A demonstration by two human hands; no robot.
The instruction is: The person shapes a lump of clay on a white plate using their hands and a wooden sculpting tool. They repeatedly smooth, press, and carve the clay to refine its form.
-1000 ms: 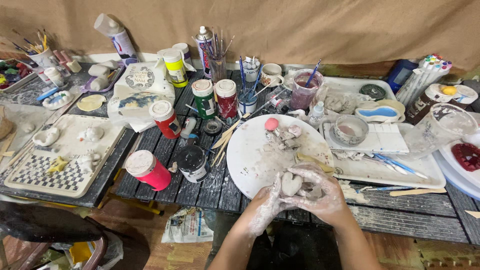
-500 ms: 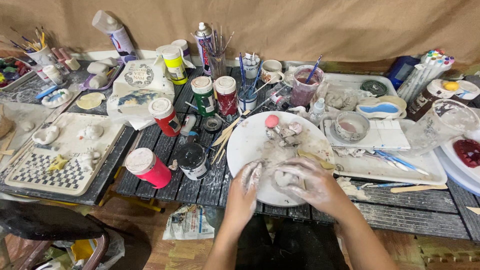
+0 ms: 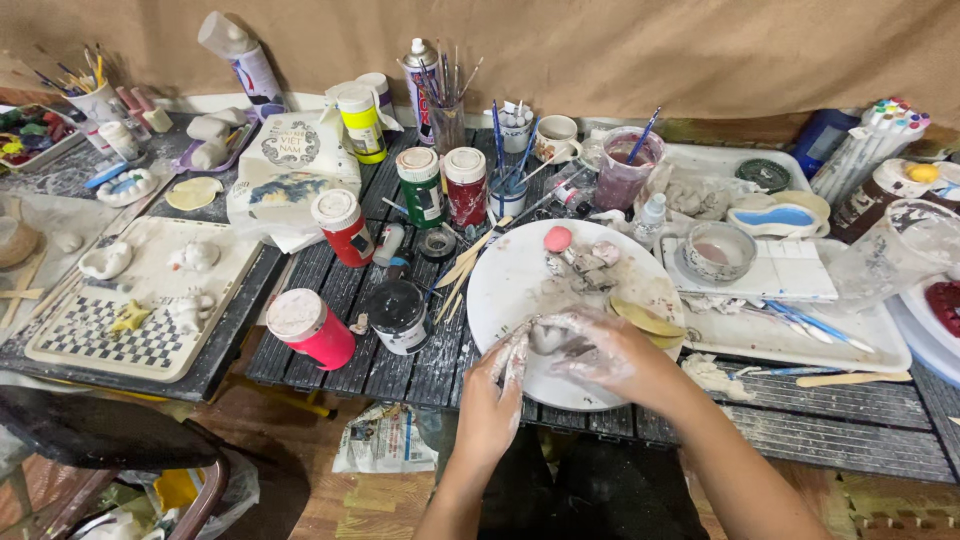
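Both my hands are smeared with grey clay and meet over the near part of a round white board (image 3: 510, 290). My right hand (image 3: 600, 350) curls around a small grey clay lump (image 3: 548, 338) and presses it on the board. My left hand (image 3: 498, 385) lies beside it, fingers stretched, touching the lump's left side. Further back on the board lie a small pink clay ball (image 3: 557, 238), several grey clay scraps (image 3: 590, 262) and a flat yellowish tool (image 3: 645, 318).
Paint pots stand left of the board: pink (image 3: 310, 328), black (image 3: 398, 316), red (image 3: 342, 226), green (image 3: 420, 186). Brushes fill cups behind. A white tray (image 3: 790, 335) with a palette lies right. A checkered tray (image 3: 120, 330) with clay figures lies left. A dark stool (image 3: 100, 430) stands below.
My hands have moved forward from the table's near edge onto the board. The clay lump, earlier held up between both hands, now rests on the board under my right hand.
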